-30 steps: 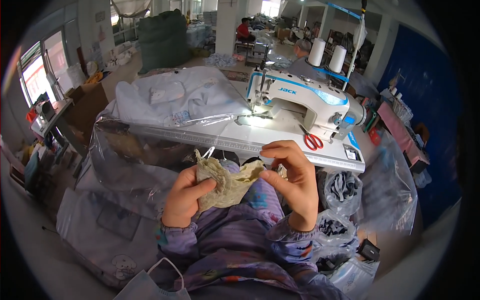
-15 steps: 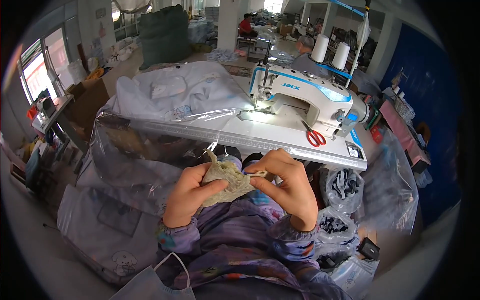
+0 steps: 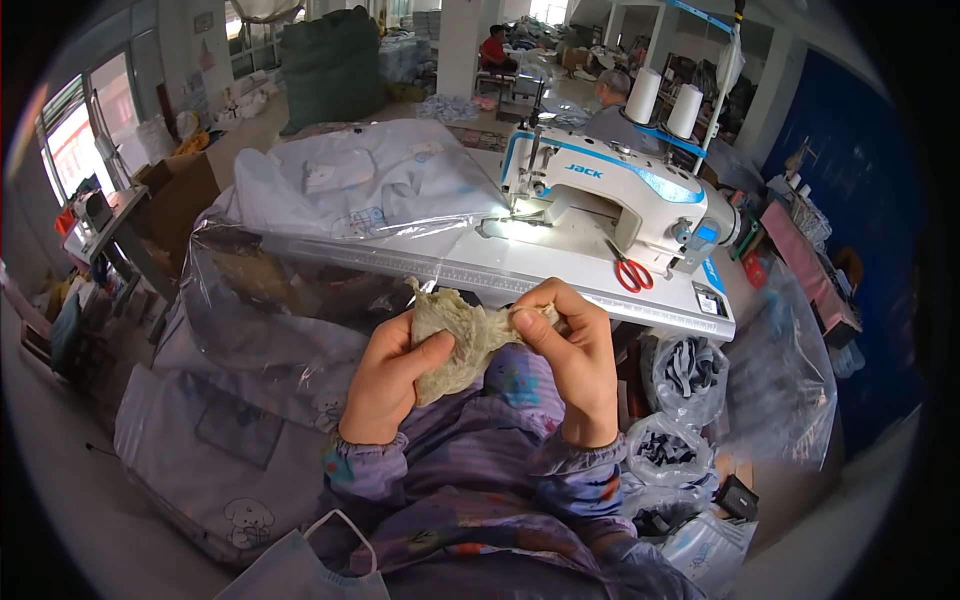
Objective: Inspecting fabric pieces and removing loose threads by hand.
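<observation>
Above a lap in patterned purple clothing [image 3: 465,450], just beyond a pale face mask [image 3: 300,572], a person's two hands hold a crumpled yellow-green sheet [image 3: 452,338] between them. The left hand [image 3: 383,378] rises from a gathered cuff, its thumb pressed on the sheet's near face and its fingers closed behind. The right hand [image 3: 572,350] angles inward, thumb and bent forefinger pinched together on the narrowed right end. Wrinkled and ragged along the top, the sheet spreads broad at left and bunches at right, before the table's near edge; its material cannot be told. Clear plastic bags [image 3: 688,372] of dark strips stand at right. Beyond, a white sewing table [image 3: 480,268] bears red-handled scissors [image 3: 632,275] and a lit white-and-blue sewing machine [image 3: 600,175], with pale printed fabric [image 3: 350,180] heaped to its left. Two white thread cones [image 3: 643,97] rise behind the machine. Farther back, a co-worker [image 3: 612,90] shows beside the cones, a bulging green sack [image 3: 333,70] stands at left, and a person in red [image 3: 494,50] is near a pale pillar [image 3: 457,50].
</observation>
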`<state>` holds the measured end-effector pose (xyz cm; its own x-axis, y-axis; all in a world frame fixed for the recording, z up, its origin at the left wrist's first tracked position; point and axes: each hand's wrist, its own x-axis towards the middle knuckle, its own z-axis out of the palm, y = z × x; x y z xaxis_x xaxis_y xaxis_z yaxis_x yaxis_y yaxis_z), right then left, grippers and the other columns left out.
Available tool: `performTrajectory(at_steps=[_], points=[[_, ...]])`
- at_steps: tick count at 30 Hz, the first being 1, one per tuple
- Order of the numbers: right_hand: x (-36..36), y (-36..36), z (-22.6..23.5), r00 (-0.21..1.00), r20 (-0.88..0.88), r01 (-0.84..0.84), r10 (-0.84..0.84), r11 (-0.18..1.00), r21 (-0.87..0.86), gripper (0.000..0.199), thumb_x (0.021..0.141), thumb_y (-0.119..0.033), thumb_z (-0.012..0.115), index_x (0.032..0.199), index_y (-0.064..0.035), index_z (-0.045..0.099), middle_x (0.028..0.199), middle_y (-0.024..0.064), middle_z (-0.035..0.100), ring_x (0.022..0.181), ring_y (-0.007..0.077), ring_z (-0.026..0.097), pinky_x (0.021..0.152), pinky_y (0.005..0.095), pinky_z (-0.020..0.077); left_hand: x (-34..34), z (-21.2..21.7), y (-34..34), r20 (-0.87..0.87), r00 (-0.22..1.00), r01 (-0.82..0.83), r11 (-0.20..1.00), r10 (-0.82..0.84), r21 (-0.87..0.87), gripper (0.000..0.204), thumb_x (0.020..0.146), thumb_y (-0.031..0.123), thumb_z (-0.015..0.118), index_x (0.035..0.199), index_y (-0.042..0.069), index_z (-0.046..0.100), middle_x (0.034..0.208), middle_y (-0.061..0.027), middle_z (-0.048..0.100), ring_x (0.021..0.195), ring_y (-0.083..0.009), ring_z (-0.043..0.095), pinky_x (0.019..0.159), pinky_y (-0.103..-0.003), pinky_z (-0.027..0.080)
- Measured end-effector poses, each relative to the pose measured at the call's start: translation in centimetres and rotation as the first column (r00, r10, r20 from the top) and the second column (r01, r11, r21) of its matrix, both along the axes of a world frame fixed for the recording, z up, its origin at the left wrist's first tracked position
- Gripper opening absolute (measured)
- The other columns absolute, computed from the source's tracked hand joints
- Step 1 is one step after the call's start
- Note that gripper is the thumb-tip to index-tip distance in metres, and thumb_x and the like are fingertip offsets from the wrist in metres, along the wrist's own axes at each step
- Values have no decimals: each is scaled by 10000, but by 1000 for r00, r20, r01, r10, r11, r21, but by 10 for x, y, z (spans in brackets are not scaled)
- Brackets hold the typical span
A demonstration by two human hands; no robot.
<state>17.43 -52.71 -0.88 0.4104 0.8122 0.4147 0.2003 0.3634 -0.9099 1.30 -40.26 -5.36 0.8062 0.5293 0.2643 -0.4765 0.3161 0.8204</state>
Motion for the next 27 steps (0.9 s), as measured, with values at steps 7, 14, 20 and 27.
performTrajectory(at_steps=[7,14,20,27], points=[[6,1,-2,970,-242,40,9,979,198,116,912,-79,681,963,18,642,848,18,626,736,57,518,678,204,391,2,-3,-1,44,999,-17,991,22,-131,304,952,55,575,1237,-49,561,1165,-91,642,1055,-159,623,936,-313,489],[14,-3,-6,977,-175,-114,121,992,50,179,884,-5,687,1050,30,628,955,59,661,842,101,605,777,245,483,-5,4,-4,21,989,-148,989,148,-22,301,945,37,570,1231,-58,562,1146,-97,649,1038,-153,629,923,-301,493],[22,-6,-10,985,-86,-157,151,986,-64,205,876,30,683,1072,31,622,990,68,676,883,113,625,801,263,501,-9,6,-6,0,966,-257,956,260,141,274,927,9,584,1191,-62,579,1103,-96,668,997,-138,636,889,-286,498],[18,-7,-7,959,-188,-218,214,976,0,165,894,-2,688,1048,28,638,933,10,659,826,52,581,748,215,466,-12,9,-10,-64,919,-363,898,389,249,204,909,-15,590,1103,-69,618,1022,-89,695,909,-125,645,882,-277,488]])
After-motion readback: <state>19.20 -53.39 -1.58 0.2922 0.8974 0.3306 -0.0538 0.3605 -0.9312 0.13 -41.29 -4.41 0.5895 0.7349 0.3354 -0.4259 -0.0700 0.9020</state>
